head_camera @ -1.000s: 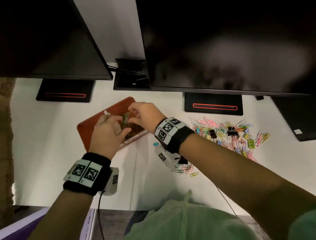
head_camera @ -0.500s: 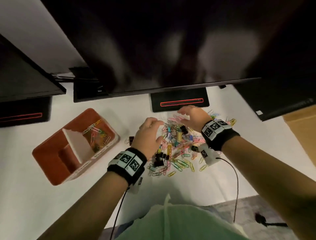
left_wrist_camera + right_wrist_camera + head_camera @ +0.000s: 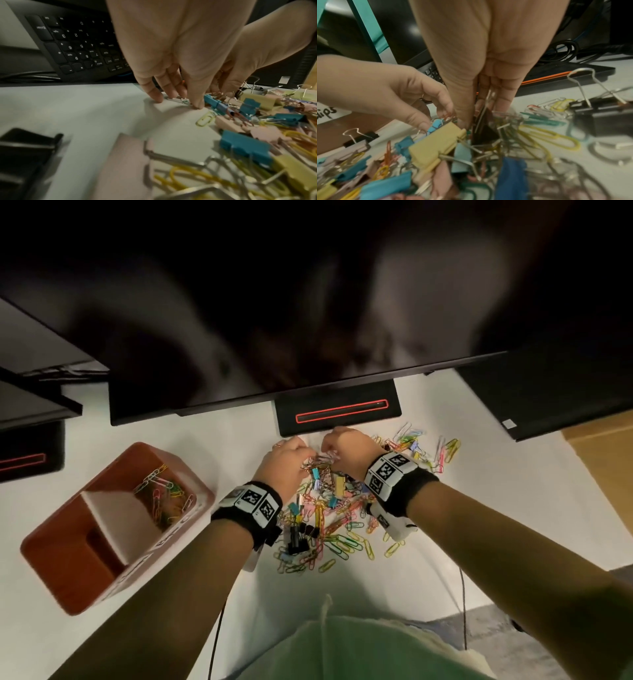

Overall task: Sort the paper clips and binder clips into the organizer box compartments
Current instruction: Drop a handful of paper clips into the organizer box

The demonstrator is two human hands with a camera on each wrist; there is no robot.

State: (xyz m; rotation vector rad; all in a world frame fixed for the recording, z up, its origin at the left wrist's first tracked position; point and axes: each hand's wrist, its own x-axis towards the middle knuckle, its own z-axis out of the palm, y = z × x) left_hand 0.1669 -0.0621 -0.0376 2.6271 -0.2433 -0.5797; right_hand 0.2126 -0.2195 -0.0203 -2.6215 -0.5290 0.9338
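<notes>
A heap of coloured paper clips and binder clips (image 3: 329, 508) lies on the white table in front of me. The orange organizer box (image 3: 68, 583) stands to its left, with paper clips (image 3: 164, 498) in its far compartment. Both hands dig into the far end of the heap, close together. My left hand (image 3: 181, 102) has thumb and fingertips down on the table, pinching a few small paper clips (image 3: 178, 100). My right hand (image 3: 481, 116) closes thumb and fingers round a black binder clip (image 3: 483, 129), whose wire handle stands up between the fingers. In the head view the fingertips are hidden.
A black monitor (image 3: 308, 302) overhangs the far side, its stand base (image 3: 339, 412) just beyond the hands. A black keyboard (image 3: 82, 44) lies behind my left hand. A larger black binder clip (image 3: 599, 115) sits to the right. The table's right edge (image 3: 599, 508) is near.
Both hands left the organizer box and moved right to the heap. Half a second ago they hovered spread over it; now their fingers are down in it, pinching clips.
</notes>
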